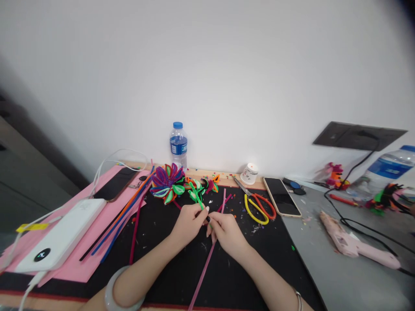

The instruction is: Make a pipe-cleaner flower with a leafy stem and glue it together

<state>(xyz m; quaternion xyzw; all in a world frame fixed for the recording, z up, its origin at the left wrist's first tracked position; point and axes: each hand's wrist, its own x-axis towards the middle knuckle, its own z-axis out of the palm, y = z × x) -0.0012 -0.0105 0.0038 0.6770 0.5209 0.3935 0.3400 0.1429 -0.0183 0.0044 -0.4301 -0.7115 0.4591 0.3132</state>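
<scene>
Progress: by appearance partway; flower point(167, 183) and small blooms point(212, 183) formed, green piece point(196, 194) in hand and apparently unfinished, loose strips point(119, 212) unworked.
Green piece: above the middle of the black mat point(162, 272), between both hands; looped and leafy at the top, narrowing to a thin stem.
Left hand point(190, 222): fingers closed narrow on the green piece.
Right hand point(227, 231): fingers pinched narrow just beside the left's, with a green speck at the tips, probably the same stem; exact grip partly hidden.
Pink strip point(204, 276): long, straight, fuzzy-looking; running up from the near edge, under or through the right hand, cannot tell which.
Flower: round, plush, with pointed looped petals in purple, blue, red, green and white.
Small blooms: orange, green and dark red, just right of the flower.
Strips: orange, black and blue, slender, lying over smooth pink sheets point(74, 270).
Scissors point(259, 207): steel blades, yellow and red handles, with coloured scraps around.
By the wall: clear plastic bottle point(178, 144), upright, blue-capped; white printed cup point(249, 173) near the blades.
Grey worktop point(311, 263): pale pink glue gun point(356, 248), smooth, browned toward one end.
</scene>
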